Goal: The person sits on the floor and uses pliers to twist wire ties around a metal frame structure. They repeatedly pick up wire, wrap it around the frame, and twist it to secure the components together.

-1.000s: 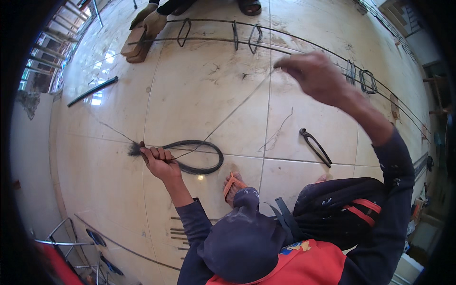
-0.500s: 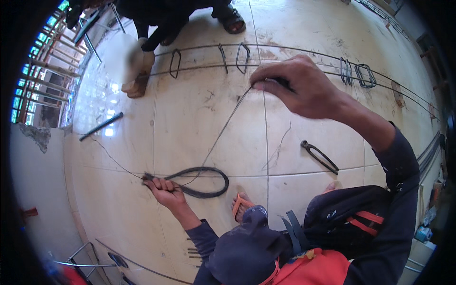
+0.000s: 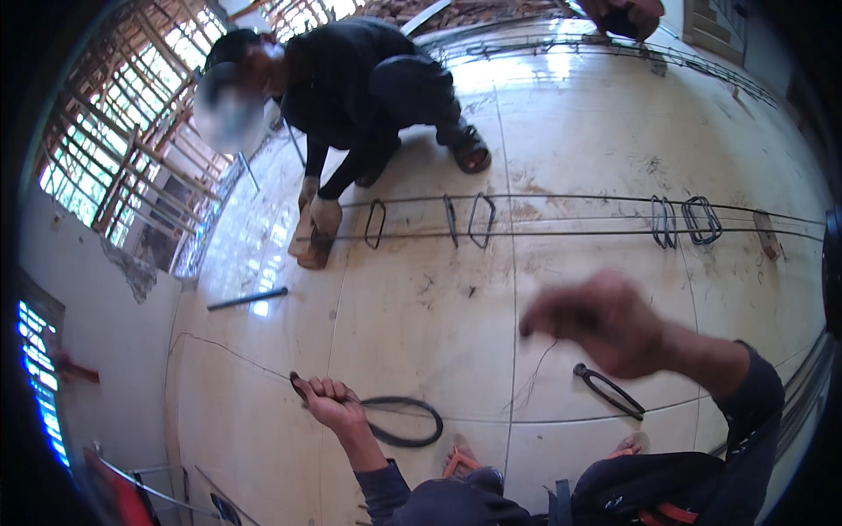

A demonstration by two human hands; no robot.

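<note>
Over floor tiles (image 3: 421,324), our left hand (image 3: 333,408) clamps a looped wire bundle (image 3: 439,426); our blurred right hand (image 3: 601,324), grip unclear, hangs apart near pincers (image 3: 586,377); beyond are rebars (image 3: 570,233), stirrups (image 3: 452,221), a crouching co-worker (image 3: 351,79).

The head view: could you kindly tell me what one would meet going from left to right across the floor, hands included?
Dark bar → left hand → black wire loop → left orange sandal → blurred right hand → brown block.
</note>
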